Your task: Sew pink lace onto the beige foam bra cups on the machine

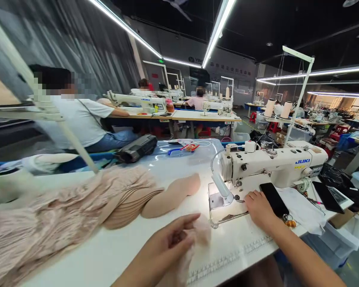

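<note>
My left hand [164, 243] is near the front edge of the white table [113, 247], fingers pinched on a small piece of sheer pale pink fabric [202, 233]. My right hand [259, 207] rests on the sewing machine bed just right of the needle plate [224, 207], fingers curled down with the tips hidden. The white JUKI sewing machine [275, 163] stands behind it. A pile of pleated beige-pink fabric [62, 215] and some smooth beige pads [173, 195] lie to the left.
A black phone [274, 199] lies under the machine arm, a tablet [327, 197] further right. A black device [137, 148] and a clear plastic sheet [182, 155] sit at the back. A person in a white shirt [77, 119] sits at left; more sewing stations behind.
</note>
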`<state>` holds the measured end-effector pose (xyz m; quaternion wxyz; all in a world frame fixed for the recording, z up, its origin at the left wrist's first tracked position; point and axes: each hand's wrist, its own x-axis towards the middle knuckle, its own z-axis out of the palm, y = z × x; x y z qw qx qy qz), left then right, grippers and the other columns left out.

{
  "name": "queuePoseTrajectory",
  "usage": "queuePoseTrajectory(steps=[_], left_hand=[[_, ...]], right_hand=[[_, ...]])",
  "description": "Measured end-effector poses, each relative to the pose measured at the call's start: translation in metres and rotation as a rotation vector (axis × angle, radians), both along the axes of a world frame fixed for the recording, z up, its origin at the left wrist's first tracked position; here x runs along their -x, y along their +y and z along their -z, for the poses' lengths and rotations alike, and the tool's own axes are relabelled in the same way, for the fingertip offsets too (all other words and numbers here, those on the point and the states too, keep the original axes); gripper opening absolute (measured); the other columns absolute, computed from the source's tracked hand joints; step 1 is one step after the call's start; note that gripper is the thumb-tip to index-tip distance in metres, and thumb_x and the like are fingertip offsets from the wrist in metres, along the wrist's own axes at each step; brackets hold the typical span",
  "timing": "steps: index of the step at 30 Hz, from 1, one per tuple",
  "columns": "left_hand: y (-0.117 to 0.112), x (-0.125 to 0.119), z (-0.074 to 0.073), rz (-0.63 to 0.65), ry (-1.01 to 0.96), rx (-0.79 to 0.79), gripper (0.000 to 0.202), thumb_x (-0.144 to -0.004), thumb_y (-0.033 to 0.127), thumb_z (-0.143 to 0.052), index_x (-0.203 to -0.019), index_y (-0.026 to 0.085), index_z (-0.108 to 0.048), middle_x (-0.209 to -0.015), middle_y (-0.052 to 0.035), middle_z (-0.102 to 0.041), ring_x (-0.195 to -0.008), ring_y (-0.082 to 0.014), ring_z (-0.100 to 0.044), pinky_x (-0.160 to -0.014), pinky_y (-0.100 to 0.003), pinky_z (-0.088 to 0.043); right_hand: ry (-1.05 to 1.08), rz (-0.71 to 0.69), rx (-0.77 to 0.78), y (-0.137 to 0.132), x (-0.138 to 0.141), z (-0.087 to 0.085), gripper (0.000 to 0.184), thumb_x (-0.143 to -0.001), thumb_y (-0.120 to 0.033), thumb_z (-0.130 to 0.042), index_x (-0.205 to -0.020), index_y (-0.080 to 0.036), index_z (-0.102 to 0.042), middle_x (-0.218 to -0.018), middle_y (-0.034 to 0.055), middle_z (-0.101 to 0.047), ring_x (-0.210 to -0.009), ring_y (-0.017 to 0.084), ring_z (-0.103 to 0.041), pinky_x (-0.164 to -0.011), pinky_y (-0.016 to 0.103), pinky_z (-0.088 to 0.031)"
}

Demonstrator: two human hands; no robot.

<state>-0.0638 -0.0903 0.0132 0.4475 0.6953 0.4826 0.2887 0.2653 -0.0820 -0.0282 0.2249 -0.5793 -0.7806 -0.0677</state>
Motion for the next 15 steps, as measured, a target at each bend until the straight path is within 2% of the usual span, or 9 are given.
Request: queuePoseTrajectory(steps=[3, 6, 8, 11, 15], left_hand=[[-0.007, -0.024, 0.009, -0.002, -0.11, 0.11, 0.07, -0.08, 0.053, -0.071, -0.141, 0.021, -0.066, -0.116, -0.0082, -0.072, -0.093, -0.0255, -0.066, -0.087, -0.038, -0.055], [-0.008, -0.037, 0.003, 0.018, -0.147, 0.153, 0.073, -0.077, 0.047, -0.074, -0.143, 0.018, -0.064, -0.109, -0.0068, -0.069, -0.089, -0.0228, -0.061, -0.086, -0.037, -0.052], [-0.008, -0.041, -0.004, 0.031, -0.155, 0.166, 0.076, -0.076, 0.044, -0.073, -0.145, 0.016, -0.062, -0.103, -0.0055, -0.066, -0.087, -0.0215, -0.059, -0.083, -0.036, -0.05], [-0.009, -0.042, -0.01, 0.049, -0.137, 0.158, 0.075, -0.076, 0.043, -0.072, -0.145, 0.016, -0.061, -0.101, -0.0047, -0.063, -0.083, -0.0201, -0.055, -0.079, -0.035, -0.049], [-0.012, -0.041, -0.011, 0.059, -0.118, 0.111, 0.071, -0.078, 0.041, -0.069, -0.145, 0.019, -0.062, -0.114, -0.0067, -0.064, -0.082, -0.019, -0.055, -0.081, -0.035, -0.05]], right_hand=[[0.077, -0.145, 0.028, -0.03, 0.026, -0.004, 0.018, -0.106, -0.011, -0.045, -0.099, -0.02, -0.058, -0.089, 0.0017, -0.068, -0.079, 0.018, -0.064, -0.071, 0.026, -0.047], [0.155, -0.274, -0.023, -0.055, 0.052, -0.015, 0.005, -0.106, -0.024, -0.054, -0.103, -0.021, -0.057, -0.092, 0.0026, -0.068, -0.08, 0.019, -0.065, -0.069, 0.028, -0.044], [0.112, -0.282, -0.09, -0.062, 0.065, -0.023, 0.011, -0.106, -0.027, -0.056, -0.096, -0.022, -0.057, -0.088, 0.0025, -0.067, -0.077, 0.02, -0.063, -0.066, 0.029, -0.039], [-0.008, -0.24, -0.181, -0.061, 0.077, -0.03, 0.016, -0.105, -0.024, -0.058, -0.089, -0.022, -0.058, -0.083, 0.0025, -0.067, -0.072, 0.02, -0.062, -0.065, 0.031, -0.037], [-0.169, -0.21, -0.209, -0.052, 0.084, -0.032, 0.016, -0.096, -0.013, -0.067, -0.086, -0.022, -0.059, -0.078, 0.0029, -0.066, -0.069, 0.022, -0.061, -0.063, 0.033, -0.036]])
